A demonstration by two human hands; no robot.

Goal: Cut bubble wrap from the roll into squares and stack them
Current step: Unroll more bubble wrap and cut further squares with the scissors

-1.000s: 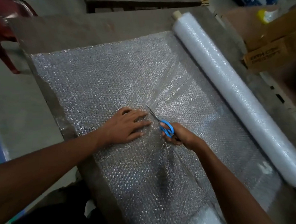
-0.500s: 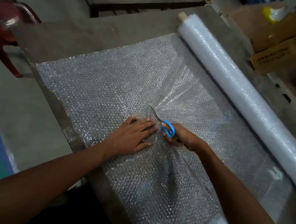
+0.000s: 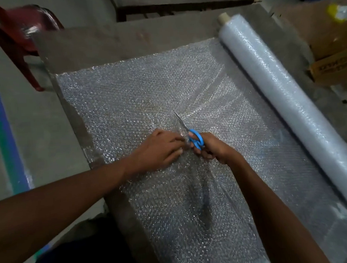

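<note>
A wide sheet of bubble wrap [image 3: 126, 97] lies unrolled over the grey table [image 3: 107, 42], fed from the long roll [image 3: 283, 97] along the right side. My right hand [image 3: 213, 149] is shut on blue-handled scissors [image 3: 195, 140], whose blades point away from me into the sheet's middle. My left hand [image 3: 159, 150] rests on the wrap just left of the blades, fingers bent and pinching the sheet beside the cut. The cut line runs back from the scissors toward me.
A red plastic chair [image 3: 21, 38] stands at the table's far left corner. Cardboard boxes [image 3: 329, 48] sit right of the roll. Bare floor lies to the left, with a blue-green strip [image 3: 1, 128] at its edge.
My left hand went from flat with spread fingers to bent fingers gripping the wrap close to the scissors. The scissors stayed at about the same place on the sheet.
</note>
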